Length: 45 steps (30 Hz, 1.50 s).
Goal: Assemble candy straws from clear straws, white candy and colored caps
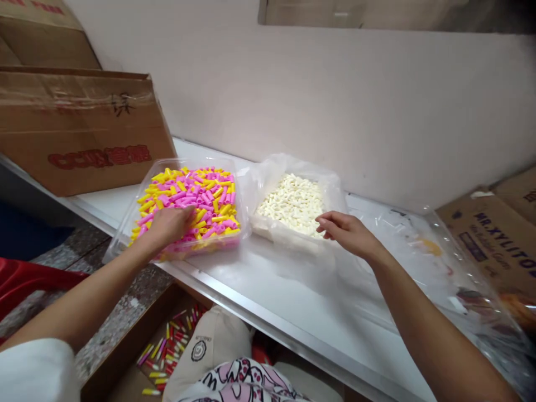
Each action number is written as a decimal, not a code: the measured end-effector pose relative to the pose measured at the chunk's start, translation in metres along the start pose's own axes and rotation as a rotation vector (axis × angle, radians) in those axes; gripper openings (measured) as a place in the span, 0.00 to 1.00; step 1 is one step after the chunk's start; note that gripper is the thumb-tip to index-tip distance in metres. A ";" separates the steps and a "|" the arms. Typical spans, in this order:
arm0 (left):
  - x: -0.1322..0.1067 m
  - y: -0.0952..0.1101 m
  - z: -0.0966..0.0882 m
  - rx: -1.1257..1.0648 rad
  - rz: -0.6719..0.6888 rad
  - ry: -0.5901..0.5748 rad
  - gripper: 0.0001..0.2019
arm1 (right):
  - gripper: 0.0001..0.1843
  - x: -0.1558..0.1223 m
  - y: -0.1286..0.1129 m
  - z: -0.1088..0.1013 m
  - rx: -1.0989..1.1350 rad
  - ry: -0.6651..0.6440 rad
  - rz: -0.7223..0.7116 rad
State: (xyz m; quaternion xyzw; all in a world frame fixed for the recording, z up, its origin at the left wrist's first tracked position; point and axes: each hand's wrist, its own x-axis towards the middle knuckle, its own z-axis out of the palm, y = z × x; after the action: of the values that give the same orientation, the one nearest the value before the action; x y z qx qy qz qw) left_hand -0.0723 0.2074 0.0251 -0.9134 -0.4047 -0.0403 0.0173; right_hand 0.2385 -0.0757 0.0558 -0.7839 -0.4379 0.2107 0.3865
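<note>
My left hand (173,225) reaches into a clear plastic tub (151,166) heaped with short pink and yellow plastic tubes (209,195). Its fingers are curled down among the tubes, and what they grip is hidden. My right hand (345,230) is at the right edge of a container lined with clear plastic (288,162), full of small whitish pieces (293,201). Thumb and fingers are drawn together there; anything between them is too small to make out.
A large cardboard box (84,134) stands left on the white table (268,285). Clear plastic packaging (410,240) lies right, before another cardboard box (489,240). Below the table edge, an open carton (121,357) holds several coloured tubes with white tips (170,349). A red stool (33,282) is at left.
</note>
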 end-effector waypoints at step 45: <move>-0.105 0.171 0.013 -1.804 -0.022 -0.316 0.18 | 0.07 -0.057 -0.027 0.098 0.179 -0.191 -0.485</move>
State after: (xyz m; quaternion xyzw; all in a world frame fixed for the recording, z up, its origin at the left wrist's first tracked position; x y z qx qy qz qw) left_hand -0.0145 0.0159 0.0036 -0.5716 -0.2264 -0.2160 -0.7585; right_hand 0.1283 -0.0738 0.0168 -0.5953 -0.6270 0.2228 0.4505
